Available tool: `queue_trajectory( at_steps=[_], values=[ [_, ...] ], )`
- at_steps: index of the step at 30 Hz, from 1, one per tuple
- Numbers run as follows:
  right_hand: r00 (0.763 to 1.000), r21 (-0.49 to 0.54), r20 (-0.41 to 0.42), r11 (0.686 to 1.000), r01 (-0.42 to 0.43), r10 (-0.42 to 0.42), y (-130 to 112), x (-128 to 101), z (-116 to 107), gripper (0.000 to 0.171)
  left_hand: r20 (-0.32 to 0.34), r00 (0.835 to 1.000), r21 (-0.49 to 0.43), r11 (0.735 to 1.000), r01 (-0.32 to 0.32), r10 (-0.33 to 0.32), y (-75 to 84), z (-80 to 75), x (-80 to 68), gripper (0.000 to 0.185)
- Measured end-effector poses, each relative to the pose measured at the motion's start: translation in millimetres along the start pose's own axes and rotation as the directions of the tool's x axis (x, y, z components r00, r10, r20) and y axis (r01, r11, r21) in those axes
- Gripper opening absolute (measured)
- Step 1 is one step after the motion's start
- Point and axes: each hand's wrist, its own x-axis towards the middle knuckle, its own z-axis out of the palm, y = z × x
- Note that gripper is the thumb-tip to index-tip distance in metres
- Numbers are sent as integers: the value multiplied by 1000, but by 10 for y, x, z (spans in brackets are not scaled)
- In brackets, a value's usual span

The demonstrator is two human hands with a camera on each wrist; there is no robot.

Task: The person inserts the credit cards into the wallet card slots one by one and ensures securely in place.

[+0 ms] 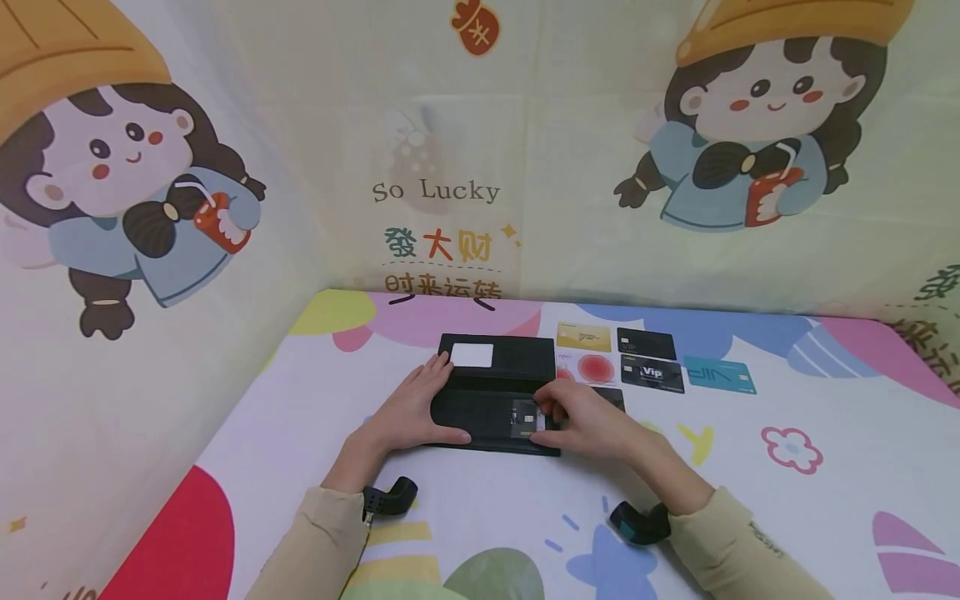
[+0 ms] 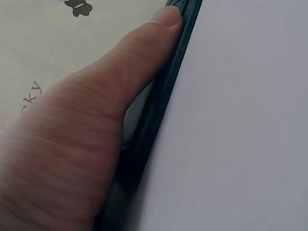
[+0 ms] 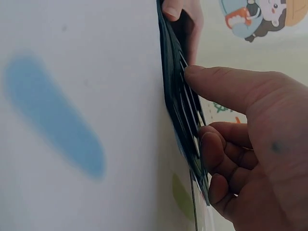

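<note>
A long black wallet [image 1: 517, 357] lies open on the table, its fold running left to right. My left hand [image 1: 408, 408] rests over its left end with the fingers spread, thumb on the lower panel; the left wrist view shows that thumb [image 2: 134, 55] along the wallet's edge [image 2: 168, 82]. At the right end of the lower panel, my right hand [image 1: 592, 423] pinches a dark card [image 1: 522, 419] with a chip between thumb and curled fingers. From the side, the right wrist view shows several thin card edges in the wallet [image 3: 175, 84] near the right hand [image 3: 274, 134].
Right of the wallet lie a gold card [image 1: 583, 337], a white card with red circles [image 1: 596, 368], a black card [image 1: 646, 342], a black Vip card [image 1: 652, 374] and a teal card [image 1: 722, 376]. Another dark card [image 1: 611, 398] is partly behind my right hand. A printed cloth covers the table.
</note>
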Motion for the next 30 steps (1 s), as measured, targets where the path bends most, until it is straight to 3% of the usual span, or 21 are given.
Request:
queue_trajectory(
  at_steps=[11, 30],
  values=[
    [1000, -26, -2, 1000, 16, -16, -16, 59, 63, 44, 3, 1000, 0, 1000, 7, -7, 23, -9, -4, 121],
    [999, -28, 12, 999, -33, 34, -90, 105, 100, 44, 3, 1000, 11, 1000, 16, -16, 24, -8, -10, 121]
  ],
)
